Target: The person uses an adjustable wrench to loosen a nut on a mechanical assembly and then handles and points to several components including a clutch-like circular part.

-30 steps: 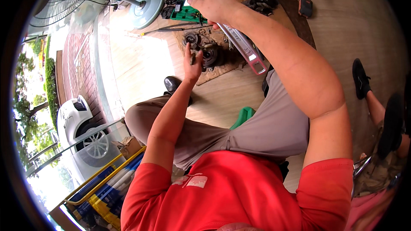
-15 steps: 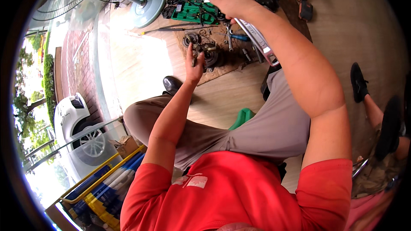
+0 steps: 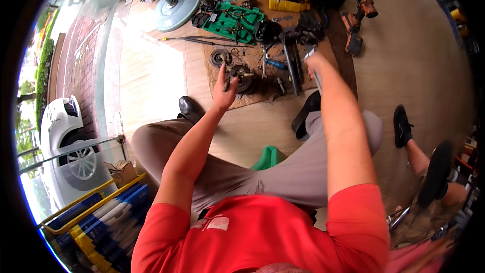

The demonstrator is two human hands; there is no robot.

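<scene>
One silver wrench (image 3: pixel 317 80) juts from both sides of the right hand (image 3: pixel 317 63), closed around it – the left hand (image 3: pixel 225 92) (gripping or not, I can't tell) is at dark machine parts (image 3: pixel 244 82).

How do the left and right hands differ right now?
The left hand has a finger stretched out; the right hand is curled around a silver wrench. The left hand is by a dark, round part; the right hand is farther right. Both are bare.

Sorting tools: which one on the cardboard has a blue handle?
The screwdriver-like tool between the small silver wrench and dark bars, neither of them blue.
</scene>
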